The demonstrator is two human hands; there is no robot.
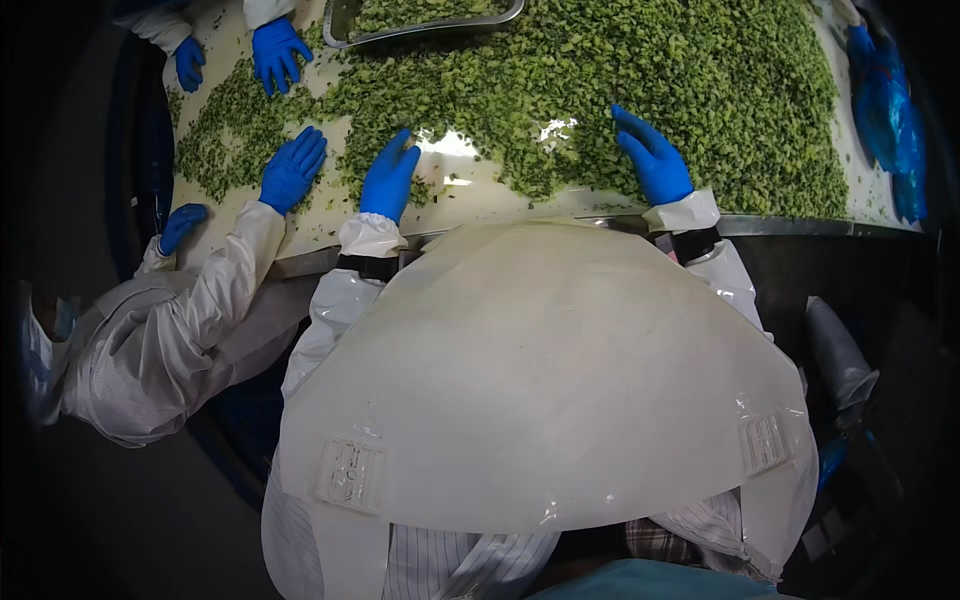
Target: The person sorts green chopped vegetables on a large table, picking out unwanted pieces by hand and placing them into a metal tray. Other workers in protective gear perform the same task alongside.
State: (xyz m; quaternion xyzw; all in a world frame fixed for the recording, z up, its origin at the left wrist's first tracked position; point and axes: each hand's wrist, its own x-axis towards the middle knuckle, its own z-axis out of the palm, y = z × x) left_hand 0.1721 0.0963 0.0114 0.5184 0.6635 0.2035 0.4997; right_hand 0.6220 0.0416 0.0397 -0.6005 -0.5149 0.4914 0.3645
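My left hand (389, 176), in a blue glove, rests at the near side of a white work table (480, 199). Its thumb stands apart from the fingers, and it touches the edge of a spread of small chopped green vegetable pieces (697, 90). Further right, my right hand (654, 161), gloved alike, lies over the same pieces with thumb and fingers apart. I see nothing held in either hand. Between the hands the layer thins out, and bare, shiny tabletop shows through near the front edge.
At the far side stands a metal tray (427, 28) with more green pieces. Beside me on the left, a co-worker's gloved hand (292, 172) lies at a thinner patch. Another person's hand (279, 56) reaches in opposite. Blue plastic (889, 112) lies along the right end.
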